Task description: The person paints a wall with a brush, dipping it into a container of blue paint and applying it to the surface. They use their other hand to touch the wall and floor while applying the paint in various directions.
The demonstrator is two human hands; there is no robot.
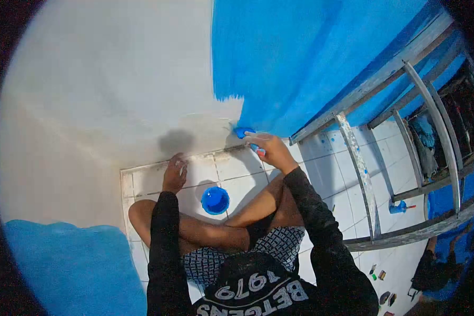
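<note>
My right hand (271, 151) is closed around the handle of a paintbrush (243, 132). The brush head, covered in blue paint, touches the wall low down, at the lower edge of the blue painted area (279, 63). My left hand (175, 175) is held near the foot of the wall with its fingers loosely apart and nothing in them. Between my crossed legs and the wall, a small tub of blue paint (215, 200) stands on the tiled floor (195, 190). The wall left of the brush is unpainted white (116, 68).
A metal ladder (355, 158) leans close on my right. Beyond it another paint tool with blue on it (400, 207) lies on the tiles. Another person (437, 271) is at the far lower right, near several small items on the floor. Blue paint (73, 258) covers the lower left wall.
</note>
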